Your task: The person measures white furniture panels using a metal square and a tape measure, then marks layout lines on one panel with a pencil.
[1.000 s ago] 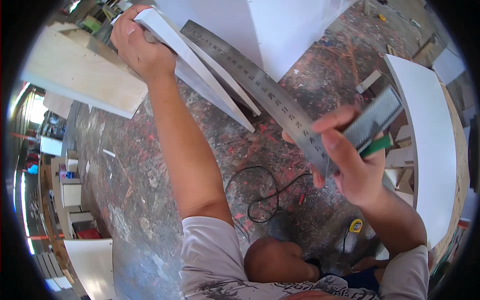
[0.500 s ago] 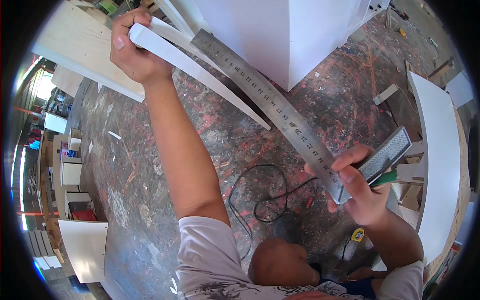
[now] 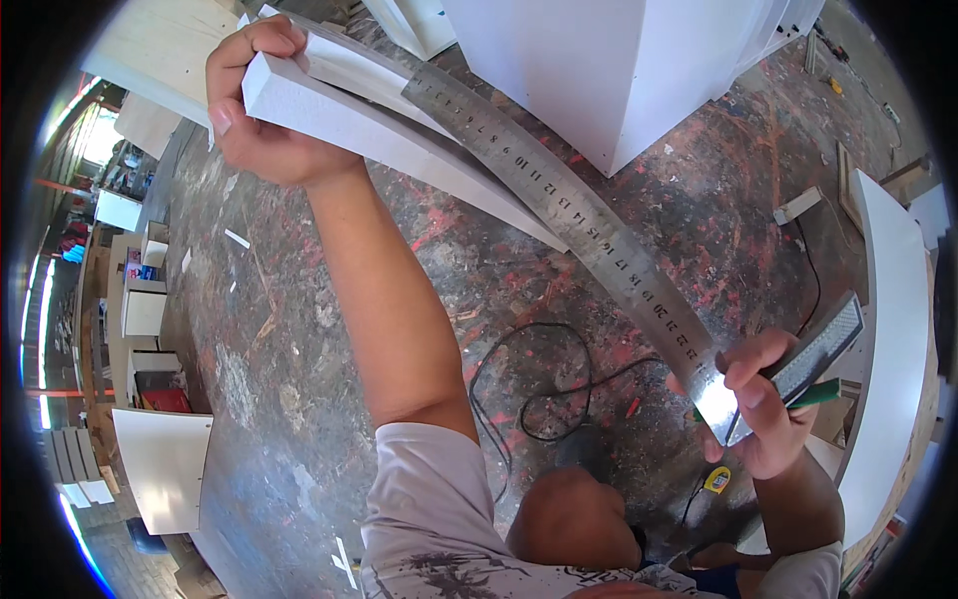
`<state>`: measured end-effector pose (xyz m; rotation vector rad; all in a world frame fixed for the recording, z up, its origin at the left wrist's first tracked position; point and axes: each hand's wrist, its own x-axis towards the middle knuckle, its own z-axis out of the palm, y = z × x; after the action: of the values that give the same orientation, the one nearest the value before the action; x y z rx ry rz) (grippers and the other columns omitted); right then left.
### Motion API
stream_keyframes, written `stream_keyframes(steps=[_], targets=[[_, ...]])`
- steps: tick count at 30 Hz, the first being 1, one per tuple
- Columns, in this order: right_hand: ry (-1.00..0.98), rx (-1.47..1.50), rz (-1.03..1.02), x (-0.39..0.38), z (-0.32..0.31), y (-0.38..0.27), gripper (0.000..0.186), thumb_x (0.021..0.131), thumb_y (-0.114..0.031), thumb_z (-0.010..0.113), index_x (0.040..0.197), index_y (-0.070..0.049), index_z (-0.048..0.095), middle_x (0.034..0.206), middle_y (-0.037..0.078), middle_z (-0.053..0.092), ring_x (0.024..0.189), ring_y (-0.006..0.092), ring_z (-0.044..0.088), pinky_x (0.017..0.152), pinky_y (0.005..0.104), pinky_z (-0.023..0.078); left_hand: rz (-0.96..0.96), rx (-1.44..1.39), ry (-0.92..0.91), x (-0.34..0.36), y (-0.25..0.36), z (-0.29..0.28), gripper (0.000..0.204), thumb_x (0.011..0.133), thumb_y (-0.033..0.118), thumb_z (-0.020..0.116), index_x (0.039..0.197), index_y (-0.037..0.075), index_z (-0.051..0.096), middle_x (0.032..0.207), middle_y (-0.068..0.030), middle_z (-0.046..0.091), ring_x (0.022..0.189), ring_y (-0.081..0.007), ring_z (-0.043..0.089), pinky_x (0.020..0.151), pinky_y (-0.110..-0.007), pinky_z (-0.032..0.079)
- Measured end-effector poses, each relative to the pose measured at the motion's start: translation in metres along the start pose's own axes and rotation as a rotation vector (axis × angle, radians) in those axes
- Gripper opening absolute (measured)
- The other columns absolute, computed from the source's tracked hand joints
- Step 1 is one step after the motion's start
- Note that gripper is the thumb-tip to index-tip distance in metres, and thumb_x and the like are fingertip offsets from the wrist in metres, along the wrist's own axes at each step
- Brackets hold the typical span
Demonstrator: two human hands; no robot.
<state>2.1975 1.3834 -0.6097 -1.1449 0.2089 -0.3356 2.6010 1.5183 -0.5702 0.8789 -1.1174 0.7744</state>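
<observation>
My left hand [image 3: 274, 125], raised at the upper left, is closed round the end of a long white tapering board [image 3: 399, 145]. A second white piece [image 3: 359, 72] lies alongside it, also by my fingers; whether the two are joined I cannot tell. In my right hand [image 3: 773, 424] at the lower right is a steel try square [image 3: 569, 205], pinched near its corner, its dark stock [image 3: 823, 344] pointing up and right. The ruled blade slants up leftward, its far end overlapping the second white piece. A green pencil [image 3: 816, 394] pokes out from the same right-hand fingers.
A tall white cabinet-like box [image 3: 569, 80] stands ahead. A yellow tape measure [image 3: 717, 479] and a looped black cable [image 3: 529, 384] lie on the paint-stained floor. White panels stand at the right [image 3: 893, 339] and lower left [image 3: 165, 469].
My right hand has moved down and right with the try square and pencil. The blade's far end has shifted right along the white pieces. My left hand still holds the white board, slightly lower.
</observation>
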Motion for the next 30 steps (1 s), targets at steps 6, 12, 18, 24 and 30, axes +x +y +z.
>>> stream_keyframes(steps=[6,12,18,24,30], targets=[[0.016,-0.031,0.019,-0.002,-0.001,0.003,0.013,0.101,-0.006,0.058,0.109,0.004,0.057,0.098,0.032,0.072,0.052,0.0196,0.064,0.047,0.0306,0.053,0.03,-0.182,-0.019,0.003,-0.016,-0.037,0.051,0.091,0.038,0.03,0.09,-0.003,0.06,0.091,-0.0203,0.064,0.084,-0.0284,0.059,0.075,-0.038,0.049],[0.034,-0.067,0.005,-0.002,0.0,0.007,0.016,0.1,-0.009,0.061,0.108,0.004,0.057,0.093,0.03,0.071,0.05,0.0219,0.064,0.043,0.0308,0.051,0.018,-0.131,-0.001,0.003,-0.013,-0.038,0.054,0.092,0.039,0.027,0.091,-0.004,0.06,0.087,-0.0206,0.063,0.081,-0.0284,0.059,0.074,-0.038,0.05],[0.029,-0.102,-0.007,-0.002,-0.003,0.007,0.017,0.101,-0.013,0.059,0.109,0.001,0.055,0.092,0.022,0.068,0.071,0.0261,0.073,0.042,0.0289,0.056,0.034,-0.121,0.033,0.004,-0.015,-0.036,0.055,0.09,0.04,0.03,0.09,-0.006,0.06,0.086,-0.0208,0.063,0.079,-0.0284,0.06,0.072,-0.037,0.05],[0.102,-0.078,0.013,-0.004,0.002,0.006,0.014,0.097,-0.008,0.06,0.105,0.003,0.057,0.089,0.016,0.062,0.059,0.0248,0.069,0.042,0.031,0.055,0.052,-0.107,-0.033,0.002,-0.012,-0.04,0.054,0.091,0.038,0.031,0.092,-0.006,0.063,0.09,-0.0214,0.066,0.082,-0.0288,0.062,0.076,-0.037,0.05],[0.098,-0.095,0.019,-0.005,-0.001,0.005,0.014,0.097,-0.01,0.062,0.104,0.002,0.057,0.087,0.014,0.061,0.057,0.0204,0.067,0.042,0.0294,0.055,0.069,-0.226,-0.106,-0.001,0.011,-0.007,0.056,0.091,0.055,0.045,0.093,0.001,0.054,0.085,-0.0098,0.05,0.078,-0.0193,0.047,0.073,-0.032,0.04]])
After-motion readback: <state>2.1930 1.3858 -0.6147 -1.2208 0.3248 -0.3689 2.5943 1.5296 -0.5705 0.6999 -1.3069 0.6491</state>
